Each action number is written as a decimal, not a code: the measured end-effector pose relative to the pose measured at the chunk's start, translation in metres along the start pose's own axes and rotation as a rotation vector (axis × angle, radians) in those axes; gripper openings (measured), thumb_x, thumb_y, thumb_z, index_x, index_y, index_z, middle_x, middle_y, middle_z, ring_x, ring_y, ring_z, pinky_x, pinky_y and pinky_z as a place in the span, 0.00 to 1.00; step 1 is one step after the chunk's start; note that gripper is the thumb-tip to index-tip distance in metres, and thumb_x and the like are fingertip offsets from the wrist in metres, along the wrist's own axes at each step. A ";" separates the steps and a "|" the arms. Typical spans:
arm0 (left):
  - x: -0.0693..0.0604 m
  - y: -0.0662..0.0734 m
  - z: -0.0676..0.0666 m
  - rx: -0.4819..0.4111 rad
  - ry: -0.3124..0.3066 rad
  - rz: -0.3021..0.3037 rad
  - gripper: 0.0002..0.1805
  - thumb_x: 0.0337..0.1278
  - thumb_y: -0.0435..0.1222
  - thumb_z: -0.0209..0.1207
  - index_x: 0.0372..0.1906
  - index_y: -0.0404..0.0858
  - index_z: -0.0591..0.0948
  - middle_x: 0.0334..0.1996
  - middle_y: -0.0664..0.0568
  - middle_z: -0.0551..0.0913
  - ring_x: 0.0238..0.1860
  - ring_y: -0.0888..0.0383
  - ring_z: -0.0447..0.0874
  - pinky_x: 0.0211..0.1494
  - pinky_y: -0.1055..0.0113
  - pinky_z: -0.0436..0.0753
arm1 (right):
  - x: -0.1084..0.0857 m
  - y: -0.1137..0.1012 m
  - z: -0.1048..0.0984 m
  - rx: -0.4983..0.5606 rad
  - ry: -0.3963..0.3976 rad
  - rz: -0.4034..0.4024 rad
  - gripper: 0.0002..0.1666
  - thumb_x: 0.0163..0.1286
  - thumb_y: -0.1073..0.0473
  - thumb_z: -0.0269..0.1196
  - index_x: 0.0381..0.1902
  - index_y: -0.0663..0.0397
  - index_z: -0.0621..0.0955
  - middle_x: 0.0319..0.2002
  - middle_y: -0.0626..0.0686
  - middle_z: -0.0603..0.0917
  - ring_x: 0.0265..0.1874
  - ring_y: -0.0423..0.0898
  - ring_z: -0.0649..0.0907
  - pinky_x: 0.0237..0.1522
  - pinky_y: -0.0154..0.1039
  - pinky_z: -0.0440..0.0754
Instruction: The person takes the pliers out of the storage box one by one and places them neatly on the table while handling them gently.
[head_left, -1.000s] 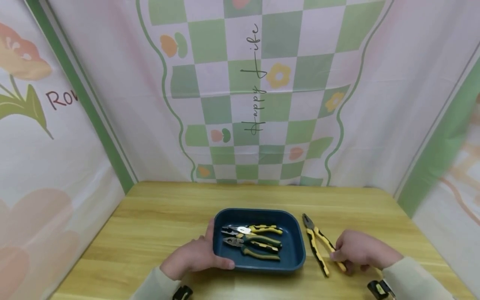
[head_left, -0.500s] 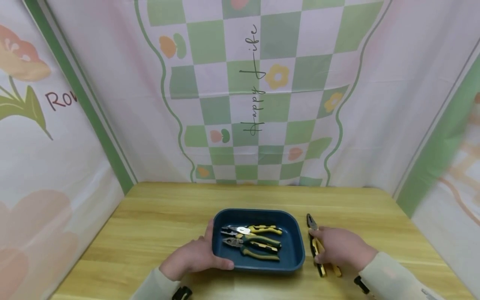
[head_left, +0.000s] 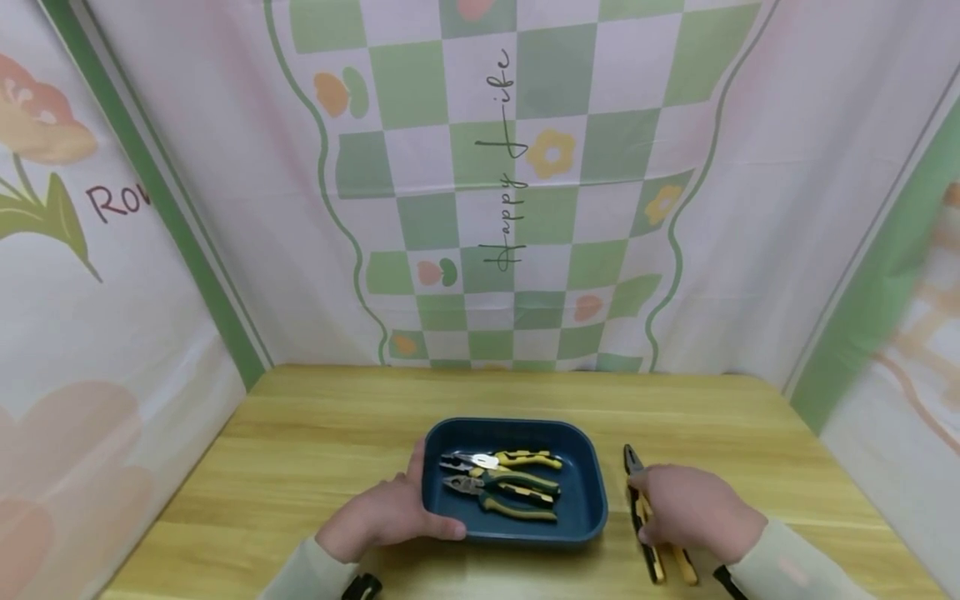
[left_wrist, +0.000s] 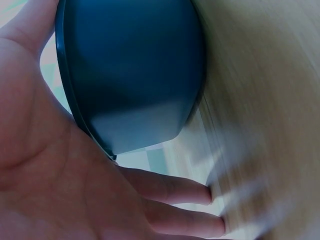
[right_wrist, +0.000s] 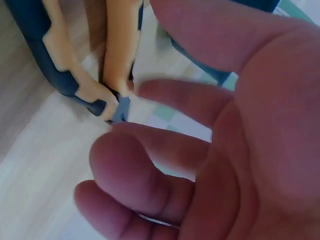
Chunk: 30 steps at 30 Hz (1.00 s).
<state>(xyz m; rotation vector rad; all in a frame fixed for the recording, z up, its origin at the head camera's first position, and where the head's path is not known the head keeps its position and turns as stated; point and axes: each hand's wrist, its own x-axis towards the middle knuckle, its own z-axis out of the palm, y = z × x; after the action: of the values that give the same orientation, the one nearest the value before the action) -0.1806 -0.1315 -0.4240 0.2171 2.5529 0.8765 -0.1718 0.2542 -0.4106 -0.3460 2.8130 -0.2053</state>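
A pair of pliers (head_left: 638, 496) with yellow and black handles lies on the table, its handles spread. My right hand (head_left: 693, 510) is over it; in the right wrist view the loosely bent fingers (right_wrist: 125, 165) lie right by its joint, the handles beyond the fingertips, so contact is hard to judge. My left hand (head_left: 393, 512) rests against the left near corner of a dark blue tray (head_left: 517, 536), fingers extended and thumb along the near side. Inside the tray are green-handled pliers (head_left: 517, 481) and yellow-and-black pliers (head_left: 532, 458), partly overlapping.
The wooden table (head_left: 337, 408) reaches back to a fabric wall (head_left: 487, 208) with green and white checks. Further fabric panels stand at the left (head_left: 112, 333) and right (head_left: 900, 375). Dark wrist mounts (head_left: 363, 587) sit at both cuffs.
My right hand has come from the handle ends up toward the pliers' joint. The pliers have shifted slightly right and nearer to me. My left hand and the tray stay put.
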 end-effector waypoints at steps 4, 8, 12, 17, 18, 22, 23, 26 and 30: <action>-0.002 0.002 -0.001 -0.002 -0.005 -0.002 0.78 0.36 0.63 0.75 0.79 0.36 0.35 0.64 0.20 0.65 0.62 0.28 0.68 0.61 0.35 0.68 | 0.004 0.002 0.001 0.005 -0.022 -0.017 0.46 0.47 0.49 0.79 0.64 0.59 0.78 0.64 0.67 0.74 0.50 0.61 0.82 0.42 0.57 0.81; -0.004 0.003 -0.002 -0.002 -0.003 -0.005 0.78 0.36 0.63 0.75 0.79 0.36 0.35 0.64 0.20 0.65 0.63 0.28 0.68 0.61 0.35 0.68 | 0.007 0.002 0.000 0.006 -0.044 -0.015 0.45 0.47 0.49 0.80 0.63 0.58 0.79 0.64 0.68 0.74 0.49 0.60 0.82 0.41 0.56 0.81; -0.004 0.002 -0.003 -0.002 0.002 -0.002 0.78 0.36 0.63 0.75 0.79 0.36 0.35 0.64 0.20 0.65 0.62 0.28 0.69 0.61 0.36 0.68 | 0.006 0.002 -0.001 -0.006 -0.030 -0.024 0.44 0.46 0.51 0.80 0.61 0.60 0.80 0.58 0.67 0.79 0.49 0.62 0.82 0.43 0.58 0.81; -0.005 0.003 -0.002 0.002 0.000 0.006 0.78 0.36 0.63 0.75 0.79 0.35 0.35 0.64 0.20 0.65 0.60 0.29 0.71 0.61 0.36 0.69 | 0.000 0.016 0.001 -0.034 -0.001 -0.033 0.36 0.42 0.58 0.81 0.51 0.60 0.83 0.42 0.59 0.85 0.38 0.55 0.83 0.39 0.57 0.81; -0.005 0.003 -0.001 0.002 0.002 0.004 0.78 0.36 0.63 0.75 0.79 0.35 0.35 0.64 0.20 0.65 0.60 0.29 0.71 0.61 0.36 0.68 | -0.002 0.020 0.001 -0.039 0.001 -0.030 0.35 0.41 0.59 0.81 0.50 0.59 0.83 0.41 0.58 0.85 0.37 0.54 0.83 0.39 0.57 0.82; -0.005 0.003 -0.001 -0.001 0.006 0.004 0.78 0.36 0.62 0.75 0.79 0.35 0.35 0.64 0.19 0.65 0.60 0.28 0.71 0.61 0.36 0.68 | -0.009 0.039 0.003 -0.048 0.012 -0.015 0.35 0.38 0.62 0.80 0.49 0.57 0.83 0.40 0.57 0.85 0.35 0.52 0.82 0.36 0.54 0.81; -0.004 0.003 -0.001 0.002 0.006 0.006 0.78 0.36 0.63 0.75 0.79 0.35 0.35 0.64 0.19 0.65 0.60 0.28 0.71 0.61 0.36 0.68 | -0.010 0.045 0.003 -0.047 0.014 -0.012 0.36 0.38 0.63 0.80 0.50 0.57 0.83 0.41 0.57 0.85 0.35 0.52 0.82 0.35 0.53 0.81; -0.004 0.002 -0.001 0.007 0.004 0.010 0.78 0.36 0.63 0.75 0.79 0.35 0.35 0.64 0.19 0.65 0.61 0.28 0.70 0.61 0.36 0.68 | -0.017 0.061 0.004 -0.026 0.012 0.006 0.38 0.38 0.62 0.80 0.53 0.58 0.82 0.43 0.58 0.85 0.34 0.51 0.82 0.34 0.52 0.80; -0.004 0.003 -0.001 0.005 0.002 0.004 0.78 0.36 0.63 0.75 0.79 0.36 0.35 0.64 0.20 0.65 0.61 0.28 0.69 0.62 0.35 0.68 | -0.025 0.077 0.004 0.008 -0.010 0.039 0.39 0.40 0.61 0.81 0.54 0.58 0.81 0.43 0.58 0.85 0.31 0.48 0.80 0.33 0.51 0.80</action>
<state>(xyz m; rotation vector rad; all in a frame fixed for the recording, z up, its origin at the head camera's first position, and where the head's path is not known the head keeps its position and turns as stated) -0.1777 -0.1310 -0.4203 0.2233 2.5573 0.8724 -0.1634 0.3346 -0.4213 -0.2891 2.8060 -0.2058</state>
